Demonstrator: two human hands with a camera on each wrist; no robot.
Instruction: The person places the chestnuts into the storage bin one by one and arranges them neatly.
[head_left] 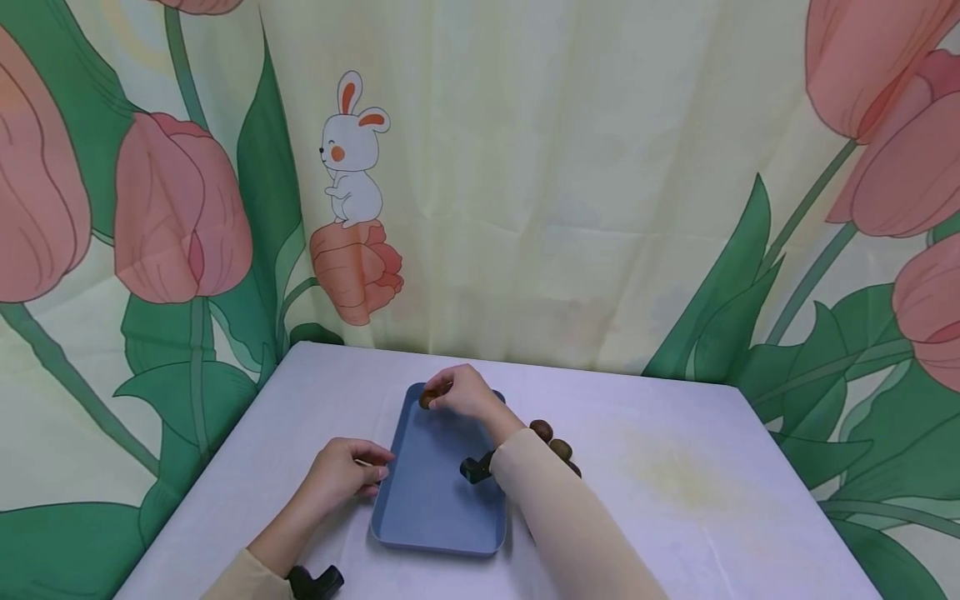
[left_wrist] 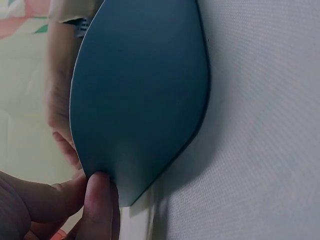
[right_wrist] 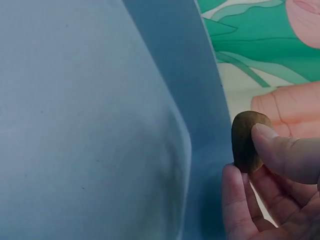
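1. Tray (head_left: 431,517), blue and rectangular, lies on a white-covered table (head_left: 720,533); all positions below refer to it.
2. Brown piece (right_wrist: 244,142), rounded, sits at the tray's far left corner, between the thumb and fingers of the right hand (head_left: 465,392). Contact between piece and tray cannot be determined.
3. Right fingers: bent and nearly closed, parted only by the piece they pinch. The thumb presses one face; a fingertip sits at its lower end in the right wrist view.
4. Left hand (head_left: 341,471): at the tray's left side. Thumb lies against the outer wall, forefinger at the rim; together they pinch the edge, parted by little more than its thickness.
5. Further brown pieces (head_left: 541,430): three visible on the table just right of the tray, one partly hidden by the right sleeve (head_left: 558,508).
6. Black wrist device (head_left: 475,469) on the right arm: above the tray's right half.
7. Backdrop (head_left: 525,208): beyond the tray, printed with tulips and a white rabbit.
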